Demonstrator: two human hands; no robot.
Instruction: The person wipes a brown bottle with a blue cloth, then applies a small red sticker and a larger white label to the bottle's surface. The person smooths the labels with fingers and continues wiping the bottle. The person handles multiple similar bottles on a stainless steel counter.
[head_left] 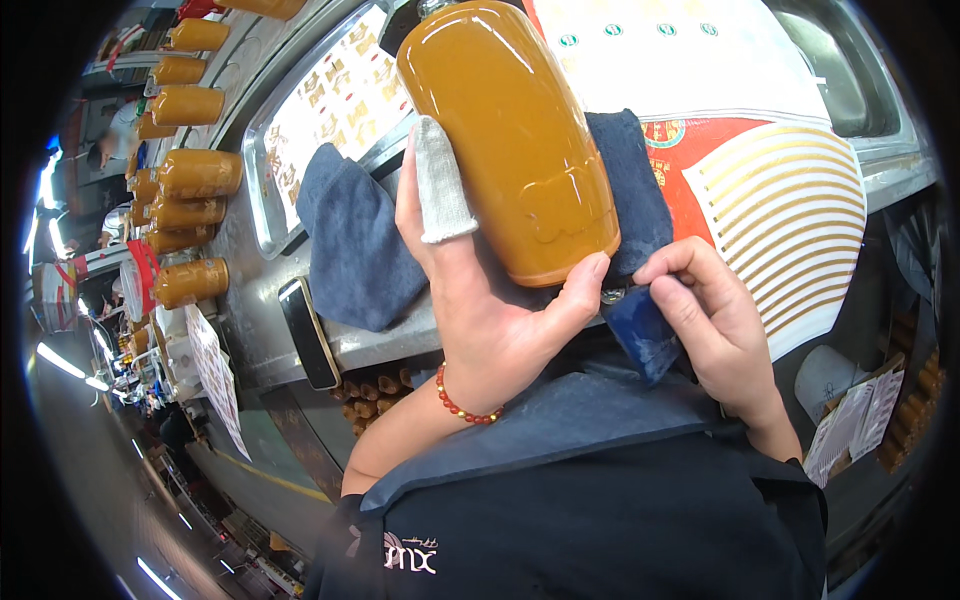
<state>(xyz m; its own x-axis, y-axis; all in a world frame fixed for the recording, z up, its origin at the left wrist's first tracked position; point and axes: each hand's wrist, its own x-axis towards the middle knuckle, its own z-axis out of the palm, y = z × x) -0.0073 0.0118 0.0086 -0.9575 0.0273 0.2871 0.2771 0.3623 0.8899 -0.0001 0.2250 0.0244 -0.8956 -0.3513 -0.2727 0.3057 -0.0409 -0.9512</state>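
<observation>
Cradling amber bottle [510, 150]; neck [432, 5] cropped; left fingers [409, 205] partly hidden

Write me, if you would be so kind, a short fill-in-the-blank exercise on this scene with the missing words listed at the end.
1. The left hand holds the large bottle, and its wrist wears a bracelet with mostly ____ beads.
2. The small flat piece beside the right hand is dark ____ in colour.
3. The phone lies to the ____ of the bottle.

Missing words: red; blue; left.
</observation>
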